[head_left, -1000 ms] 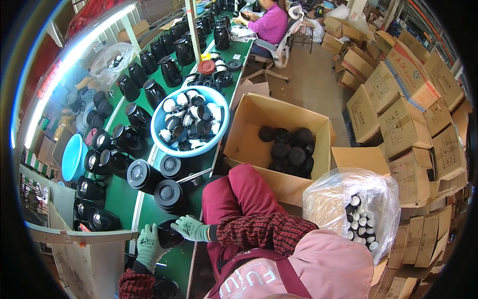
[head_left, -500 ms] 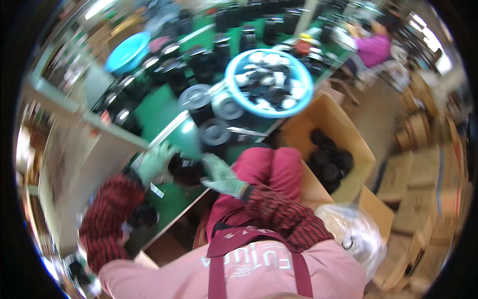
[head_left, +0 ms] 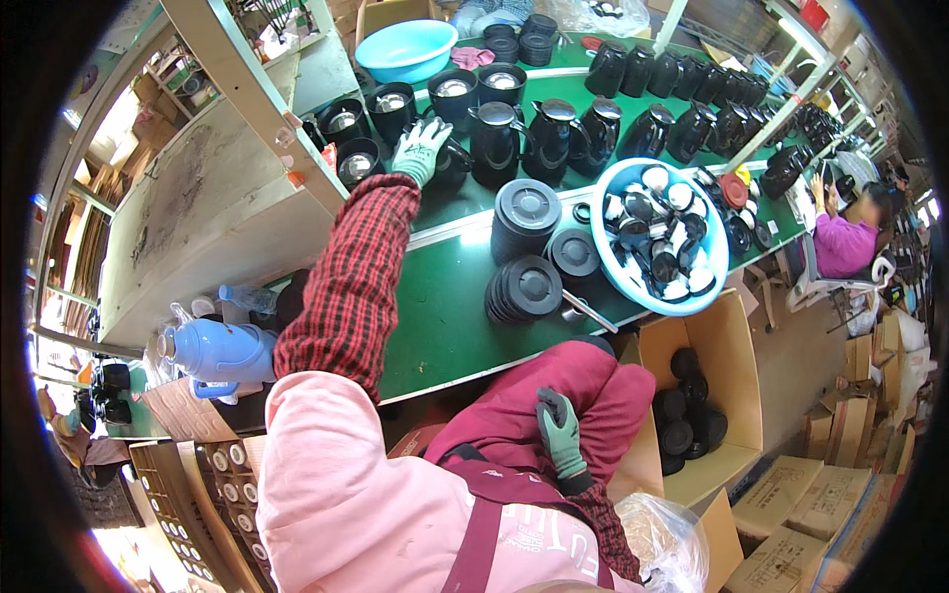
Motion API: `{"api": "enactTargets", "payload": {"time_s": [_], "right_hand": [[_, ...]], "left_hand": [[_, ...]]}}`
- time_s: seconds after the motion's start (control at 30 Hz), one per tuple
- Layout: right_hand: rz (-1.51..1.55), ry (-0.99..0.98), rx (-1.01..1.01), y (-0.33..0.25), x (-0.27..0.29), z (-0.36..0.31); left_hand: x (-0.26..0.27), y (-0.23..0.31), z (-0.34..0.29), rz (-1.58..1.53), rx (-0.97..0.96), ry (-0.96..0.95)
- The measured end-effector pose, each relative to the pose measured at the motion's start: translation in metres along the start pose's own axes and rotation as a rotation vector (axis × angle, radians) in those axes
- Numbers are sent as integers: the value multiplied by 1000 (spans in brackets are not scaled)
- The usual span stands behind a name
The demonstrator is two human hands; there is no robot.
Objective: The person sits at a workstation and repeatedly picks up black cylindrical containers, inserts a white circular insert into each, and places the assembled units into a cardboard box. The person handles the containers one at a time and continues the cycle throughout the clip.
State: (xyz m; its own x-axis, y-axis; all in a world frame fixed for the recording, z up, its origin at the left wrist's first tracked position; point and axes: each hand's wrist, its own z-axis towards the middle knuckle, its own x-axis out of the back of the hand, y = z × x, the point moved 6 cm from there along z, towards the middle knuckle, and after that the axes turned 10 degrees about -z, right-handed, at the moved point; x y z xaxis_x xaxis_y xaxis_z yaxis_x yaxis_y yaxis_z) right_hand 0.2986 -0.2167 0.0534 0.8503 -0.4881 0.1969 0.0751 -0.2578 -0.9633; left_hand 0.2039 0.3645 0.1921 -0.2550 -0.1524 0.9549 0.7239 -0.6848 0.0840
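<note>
My left hand [head_left: 422,150], in a pale green glove, reaches far across the green worktable [head_left: 435,316]. Its fingers are closed over the top of a black jug [head_left: 451,170], whose lid is partly hidden by the glove. To the right of it stand more black lidded jugs [head_left: 494,146] in rows. Several open black containers with shiny insides [head_left: 391,105] are on its left and behind it. My right hand [head_left: 560,432], gloved too, rests over my lap with its fingers loosely extended and nothing visible in them.
Stacks of round black lids [head_left: 527,206] stand near a light blue basin [head_left: 601,232] of black and white parts. A cardboard box [head_left: 736,395] holds black pieces by my knee. A metal post [head_left: 257,99] and a blue flask [head_left: 222,351] are left. A co-worker [head_left: 850,237] sits right.
My left hand has gone from the table's near edge to the far jugs, along with a dark object held between both hands before. My right hand has drawn back to my lap.
</note>
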Motion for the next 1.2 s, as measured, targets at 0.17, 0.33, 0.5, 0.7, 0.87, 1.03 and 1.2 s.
{"api": "enactTargets", "payload": {"time_s": [0.17, 0.33, 0.5, 0.7, 0.87, 1.03, 1.2], "right_hand": [[-121, -7, 47, -13, 1, 1], [-194, -46, 71, -16, -2, 6], [-425, -59, 220, -29, -3, 1], [-636, -65, 467, -103, -17, 9], [-838, 42, 893, -236, -44, 13], [-605, -414, 965, -225, -51, 3], [308, -168, 88, -136, -8, -1]], "left_hand": [[7, -36, -30, 110, 720, 108], [-37, -78, -61, 204, 606, -161], [-9, -4, -101, 11, 79, -90], [113, 96, -177, -49, -480, -227], [205, 173, -255, -106, -935, -379], [233, 183, -294, -425, -780, -343], [171, 139, -350, -958, -142, -697]]}}
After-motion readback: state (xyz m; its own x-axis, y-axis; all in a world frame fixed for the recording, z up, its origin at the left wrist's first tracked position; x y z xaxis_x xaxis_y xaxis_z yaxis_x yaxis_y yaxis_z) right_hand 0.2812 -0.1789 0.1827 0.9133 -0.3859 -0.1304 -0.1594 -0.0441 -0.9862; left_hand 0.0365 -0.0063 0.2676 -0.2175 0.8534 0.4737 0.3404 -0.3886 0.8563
